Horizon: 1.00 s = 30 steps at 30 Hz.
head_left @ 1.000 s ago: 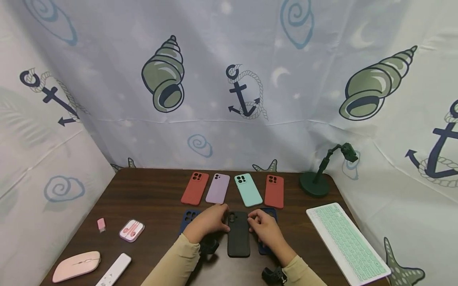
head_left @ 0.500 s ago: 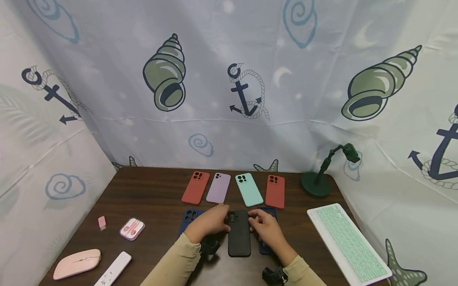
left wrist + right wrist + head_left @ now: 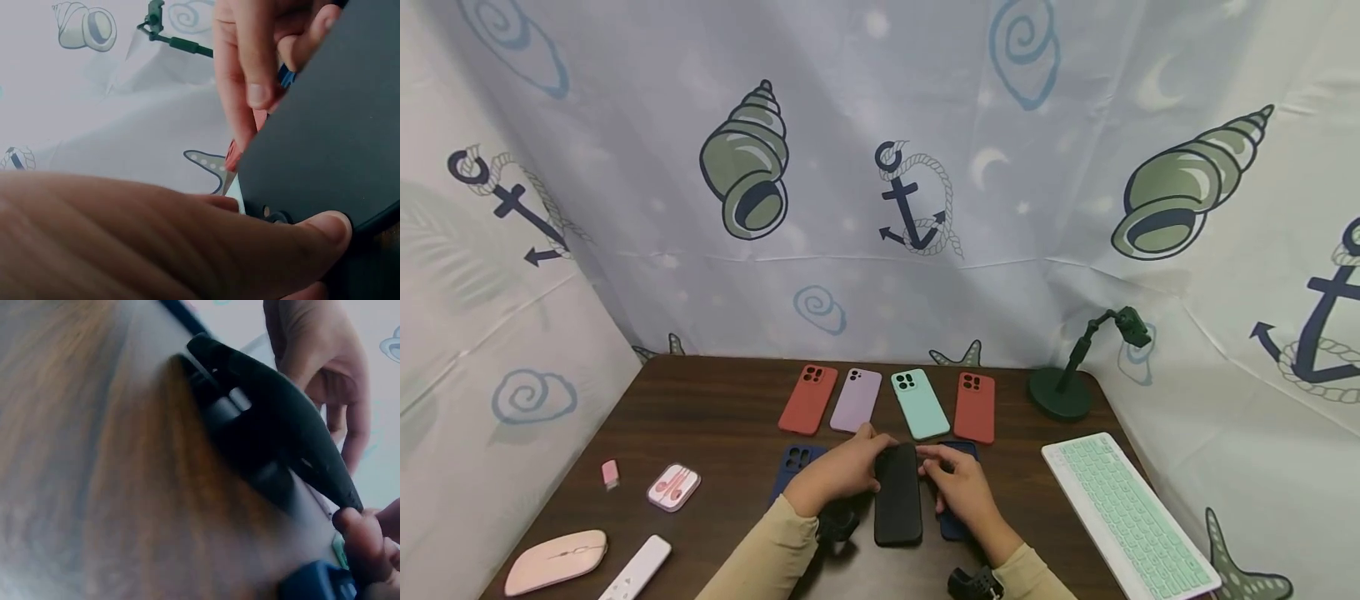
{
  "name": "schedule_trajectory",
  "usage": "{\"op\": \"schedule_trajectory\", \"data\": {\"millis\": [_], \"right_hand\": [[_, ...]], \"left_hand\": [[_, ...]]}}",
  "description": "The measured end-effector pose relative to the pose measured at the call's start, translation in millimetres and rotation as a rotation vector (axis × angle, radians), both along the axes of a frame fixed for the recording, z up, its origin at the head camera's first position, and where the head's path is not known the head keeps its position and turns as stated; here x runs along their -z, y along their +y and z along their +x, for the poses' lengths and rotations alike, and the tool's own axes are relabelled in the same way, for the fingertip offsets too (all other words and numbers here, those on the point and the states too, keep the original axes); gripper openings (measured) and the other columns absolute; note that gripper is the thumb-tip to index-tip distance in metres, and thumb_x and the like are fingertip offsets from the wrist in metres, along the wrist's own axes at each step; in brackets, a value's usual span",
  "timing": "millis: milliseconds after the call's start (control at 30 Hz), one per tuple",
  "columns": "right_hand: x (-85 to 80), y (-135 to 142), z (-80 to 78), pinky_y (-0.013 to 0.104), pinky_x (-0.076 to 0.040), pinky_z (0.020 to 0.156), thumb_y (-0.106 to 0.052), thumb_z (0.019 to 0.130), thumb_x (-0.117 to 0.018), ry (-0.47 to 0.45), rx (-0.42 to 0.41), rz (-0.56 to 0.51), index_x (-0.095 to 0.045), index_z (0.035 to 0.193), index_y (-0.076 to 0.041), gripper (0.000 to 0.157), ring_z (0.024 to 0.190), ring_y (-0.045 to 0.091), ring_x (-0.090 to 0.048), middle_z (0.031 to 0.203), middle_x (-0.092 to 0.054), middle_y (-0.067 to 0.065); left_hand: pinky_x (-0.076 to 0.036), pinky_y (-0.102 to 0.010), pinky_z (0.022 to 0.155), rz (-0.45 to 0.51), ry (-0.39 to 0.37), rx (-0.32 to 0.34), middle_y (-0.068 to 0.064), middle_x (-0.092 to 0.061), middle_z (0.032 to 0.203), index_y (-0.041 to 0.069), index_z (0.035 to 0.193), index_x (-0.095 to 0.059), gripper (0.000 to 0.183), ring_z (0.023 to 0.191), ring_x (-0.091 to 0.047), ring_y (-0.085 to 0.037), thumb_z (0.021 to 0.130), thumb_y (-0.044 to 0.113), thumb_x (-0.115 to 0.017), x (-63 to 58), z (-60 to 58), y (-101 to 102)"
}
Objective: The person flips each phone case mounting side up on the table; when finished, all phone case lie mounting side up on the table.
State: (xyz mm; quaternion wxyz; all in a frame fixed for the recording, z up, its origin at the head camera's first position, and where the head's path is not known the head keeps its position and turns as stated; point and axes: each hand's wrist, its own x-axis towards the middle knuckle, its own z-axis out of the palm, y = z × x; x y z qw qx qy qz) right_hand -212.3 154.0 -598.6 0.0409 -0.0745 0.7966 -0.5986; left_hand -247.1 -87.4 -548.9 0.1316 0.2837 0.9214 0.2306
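In the head view a black phone case (image 3: 897,500) lies between both hands, back side up. My left hand (image 3: 842,475) grips its upper left edge, covering the camera area. In the left wrist view that thumb presses on the flat back beside a camera hole. My right hand (image 3: 958,487) is at the upper right corner; in the right wrist view its thumb and finger pinch the tip of the black case (image 3: 281,419), tilted above the wood. A dark glossy shape below it is blurred. Dark blue cases (image 3: 793,467) lie partly under both hands.
Behind lie red (image 3: 808,400), lilac (image 3: 856,400), mint (image 3: 921,404) and red (image 3: 974,408) cases. A green lamp (image 3: 1063,383) and a mint keyboard (image 3: 1131,512) stand right. Left are a pink mouse (image 3: 557,562), white remote (image 3: 636,571), earphone box (image 3: 673,487) and pink USB stick (image 3: 611,474).
The left hand has shifted right over the top of the black case, hiding its camera area. The right index finger has reached to the upper right corner. The case has tilted slightly.
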Motion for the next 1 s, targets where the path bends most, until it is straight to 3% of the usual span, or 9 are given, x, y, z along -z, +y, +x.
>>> {"op": "schedule_trajectory", "data": {"millis": [100,300,467,700,900,1000], "right_hand": [[-2.6,0,-2.7,0.042,-0.054,0.048,-0.025,0.101,-0.064,0.016,-0.033,-0.054,-0.073,0.123,-0.018,0.025,0.043,0.027,-0.060,0.098,-0.074,0.015],[-4.1,2,-6.4,0.034,-0.045,0.037,-0.031,0.100,-0.065,0.015,-0.087,-0.089,-0.071,0.127,-0.022,0.029,0.050,0.025,-0.063,0.102,-0.075,0.010],[3.5,4,-5.4,0.031,-0.045,0.040,-0.033,0.099,-0.066,-0.036,-0.179,-0.081,-0.063,0.137,-0.029,0.038,0.061,0.022,-0.067,0.102,-0.071,0.010],[7.3,1,-5.0,0.032,-0.045,0.042,-0.042,0.097,-0.066,0.015,-0.264,-0.005,-0.052,0.145,-0.042,0.050,0.060,0.017,-0.058,0.095,-0.070,0.008],[4.5,0,-4.2,0.031,-0.047,0.047,-0.034,0.098,-0.067,0.103,-0.287,-0.015,-0.051,0.148,-0.036,0.052,0.063,0.016,-0.056,0.094,-0.070,0.008],[5.7,0,-2.3,0.029,-0.046,0.046,-0.032,0.098,-0.067,0.097,-0.293,-0.022,-0.050,0.149,-0.034,0.054,0.062,0.014,-0.055,0.094,-0.070,0.008]], "left_hand": [[-0.046,-0.025,0.065,-0.003,-0.008,0.007,-0.007,-0.048,0.116,0.028,0.151,-0.044,0.081,0.073,-0.054,-0.008,0.082,0.010,-0.084,-3.8,-0.2,0],[-0.048,-0.027,0.066,0.010,0.028,0.019,-0.010,-0.049,0.118,0.028,0.153,-0.041,0.081,0.078,-0.057,-0.009,0.085,0.015,-0.082,-11.1,-0.6,1],[-0.048,-0.031,0.072,0.066,-0.056,0.007,-0.010,-0.048,0.117,0.027,0.156,-0.038,0.073,0.081,-0.057,-0.010,0.094,0.045,-0.071,-9.1,3.8,2],[-0.049,-0.033,0.071,0.078,-0.090,-0.024,-0.008,-0.046,0.120,0.028,0.158,-0.032,0.089,0.081,-0.059,-0.012,0.087,0.075,-0.057,-11.4,8.5,6],[-0.053,-0.037,0.077,0.094,-0.112,-0.038,-0.012,-0.045,0.130,0.026,0.158,-0.031,0.092,0.091,-0.062,-0.015,0.086,0.076,-0.059,-16.3,10.7,8],[-0.054,-0.041,0.082,0.111,-0.136,-0.029,-0.013,-0.045,0.134,0.027,0.158,-0.031,0.091,0.100,-0.063,-0.018,0.086,0.073,-0.061,-16.5,12.2,7]]}}
